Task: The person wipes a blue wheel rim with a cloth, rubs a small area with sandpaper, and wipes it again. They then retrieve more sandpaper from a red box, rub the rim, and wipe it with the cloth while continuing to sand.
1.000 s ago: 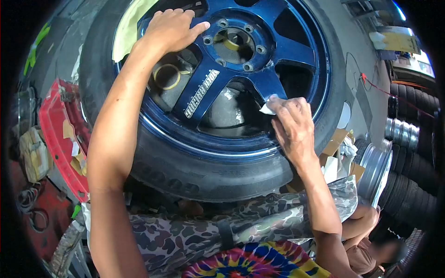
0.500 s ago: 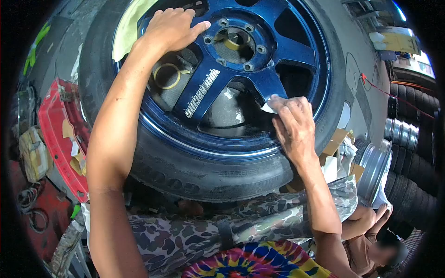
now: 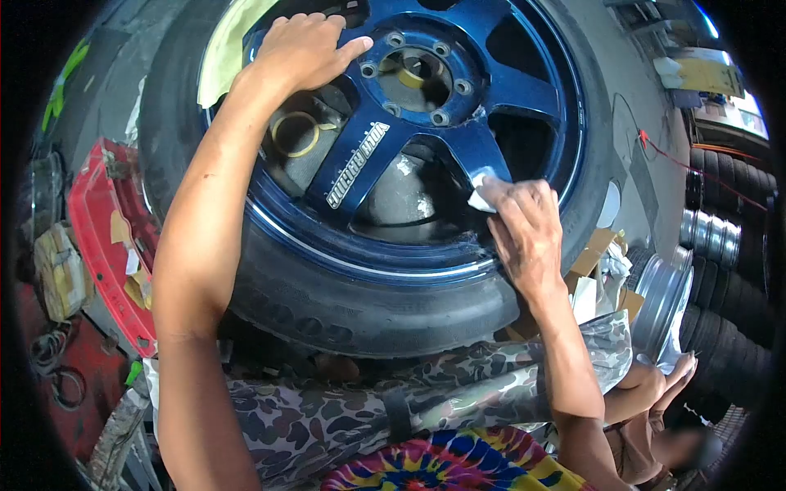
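A blue alloy wheel (image 3: 360,168) with lettering on one spoke sits inside a black tire (image 3: 344,315) in front of me. My left hand (image 3: 299,53) lies across the upper left spoke, thumb stretched out and fingers over the far side, with nothing held. Between the fingertips of my right hand (image 3: 528,233) is a small folded white sheet (image 3: 481,195), pressed at the lower right spoke; its material is unclear. Yellowish masking paper (image 3: 225,61) covers part of the rim at upper left, beside my left wrist.
A red panel (image 3: 102,237) leans at the left of the tire. To the right are cardboard (image 3: 591,254), a bare silver wheel (image 3: 655,286) and stacked tires (image 3: 720,286). Another person (image 3: 643,434) sits at lower right, a hand at a white cloth. A red cable (image 3: 720,170) runs along the floor.
My right hand has slid slightly down and to the right along the spoke with the white sheet. My left hand stays where it was.
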`<state>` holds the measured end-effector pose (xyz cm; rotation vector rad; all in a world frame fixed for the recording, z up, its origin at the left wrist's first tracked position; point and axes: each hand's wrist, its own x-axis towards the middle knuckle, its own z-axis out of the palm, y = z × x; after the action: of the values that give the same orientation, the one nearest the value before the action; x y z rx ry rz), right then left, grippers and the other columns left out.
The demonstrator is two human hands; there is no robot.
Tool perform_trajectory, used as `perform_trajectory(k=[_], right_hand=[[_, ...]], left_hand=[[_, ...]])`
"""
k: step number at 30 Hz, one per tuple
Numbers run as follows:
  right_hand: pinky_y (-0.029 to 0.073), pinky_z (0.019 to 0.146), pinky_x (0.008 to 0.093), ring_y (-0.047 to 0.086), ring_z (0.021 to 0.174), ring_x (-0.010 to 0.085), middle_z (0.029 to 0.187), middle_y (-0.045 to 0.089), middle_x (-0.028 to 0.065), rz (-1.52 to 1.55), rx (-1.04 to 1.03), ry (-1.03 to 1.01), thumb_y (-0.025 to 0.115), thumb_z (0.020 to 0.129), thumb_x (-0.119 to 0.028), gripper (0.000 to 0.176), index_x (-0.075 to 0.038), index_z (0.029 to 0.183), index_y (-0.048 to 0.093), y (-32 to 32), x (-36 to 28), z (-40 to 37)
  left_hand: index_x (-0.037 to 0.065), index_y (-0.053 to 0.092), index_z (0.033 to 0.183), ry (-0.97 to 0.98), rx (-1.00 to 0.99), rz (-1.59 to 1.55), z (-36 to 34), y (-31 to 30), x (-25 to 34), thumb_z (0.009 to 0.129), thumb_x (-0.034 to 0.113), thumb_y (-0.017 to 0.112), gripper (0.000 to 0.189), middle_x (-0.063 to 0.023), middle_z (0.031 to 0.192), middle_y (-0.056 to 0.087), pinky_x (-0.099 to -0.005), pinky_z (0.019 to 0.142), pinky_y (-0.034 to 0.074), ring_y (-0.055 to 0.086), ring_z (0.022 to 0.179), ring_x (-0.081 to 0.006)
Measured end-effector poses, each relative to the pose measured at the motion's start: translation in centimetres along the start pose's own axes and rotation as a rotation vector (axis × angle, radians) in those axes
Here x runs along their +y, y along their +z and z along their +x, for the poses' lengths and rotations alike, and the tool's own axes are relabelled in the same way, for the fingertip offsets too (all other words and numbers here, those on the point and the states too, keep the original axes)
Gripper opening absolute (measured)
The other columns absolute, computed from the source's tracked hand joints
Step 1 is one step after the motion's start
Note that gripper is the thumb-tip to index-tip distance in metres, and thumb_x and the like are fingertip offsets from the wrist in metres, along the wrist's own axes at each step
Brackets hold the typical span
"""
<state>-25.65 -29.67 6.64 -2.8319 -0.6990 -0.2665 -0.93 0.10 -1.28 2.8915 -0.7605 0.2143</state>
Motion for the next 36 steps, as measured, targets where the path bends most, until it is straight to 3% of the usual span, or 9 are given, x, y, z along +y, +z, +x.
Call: perform_trajectory(k=[2, 9, 12, 14, 36], right_hand=[[0.047, 0.085, 0.0432, 0.061, 0.101, 0.0290, 0.114, 0.070, 0.0085, 0.003, 0.018, -0.012, 0.083, 0.074, 0.001, 0.050, -0.005, 0.123, 0.071, 0.2, -0.1, 1.0], [0.045, 0.081, 0.0416, 0.063, 0.099, 0.0259, 0.109, 0.074, 0.0039, -0.073, 0.051, 0.017, 0.085, 0.073, -0.002, 0.050, -0.007, 0.122, 0.075, 0.2, -0.2, 0.1], [0.045, 0.082, 0.0399, 0.063, 0.098, 0.0243, 0.116, 0.075, 0.0035, -0.071, 0.007, 0.016, 0.084, 0.074, -0.002, 0.049, -0.008, 0.122, 0.075, -0.1, -1.0, 0.2], [0.045, 0.082, 0.0402, 0.062, 0.097, 0.0242, 0.116, 0.075, 0.0033, -0.092, 0.001, 0.016, 0.084, 0.075, -0.002, 0.049, -0.007, 0.122, 0.075, -0.4, -0.8, -0.5], [0.043, 0.084, 0.0421, 0.062, 0.103, 0.0255, 0.111, 0.075, 0.0026, -0.095, 0.013, 0.020, 0.084, 0.075, -0.003, 0.050, -0.009, 0.123, 0.074, 0.2, -1.0, 0.8]], left_hand=[[0.004, 0.076, 0.127, 0.029, 0.066, -0.004, 0.1, 0.0, -0.1, 0.108, 0.062, 0.052, 0.066, -0.0201, 0.117, 0.078, -0.0551, 0.102, 0.052, 0.073, 0.116, -0.0396], [0.004, 0.076, 0.125, 0.061, 0.084, 0.006, 0.2, 0.1, -0.2, 0.108, 0.062, 0.053, 0.065, -0.0206, 0.117, 0.078, -0.0553, 0.101, 0.052, 0.073, 0.115, -0.0400], [0.004, 0.076, 0.127, 0.020, 0.038, -0.015, 0.4, -0.5, -0.1, 0.108, 0.061, 0.054, 0.064, -0.0208, 0.118, 0.078, -0.0558, 0.100, 0.052, 0.073, 0.115, -0.0400], [0.003, 0.069, 0.139, 0.000, -0.035, 0.010, 0.2, -0.7, 0.1, 0.108, 0.064, 0.052, 0.070, -0.0213, 0.129, 0.073, -0.0522, 0.108, 0.049, 0.067, 0.124, -0.0403], [0.002, 0.070, 0.138, 0.000, -0.058, 0.004, 0.4, -0.7, 0.0, 0.107, 0.064, 0.055, 0.071, -0.0219, 0.131, 0.072, -0.0524, 0.108, 0.049, 0.067, 0.125, -0.0420]])
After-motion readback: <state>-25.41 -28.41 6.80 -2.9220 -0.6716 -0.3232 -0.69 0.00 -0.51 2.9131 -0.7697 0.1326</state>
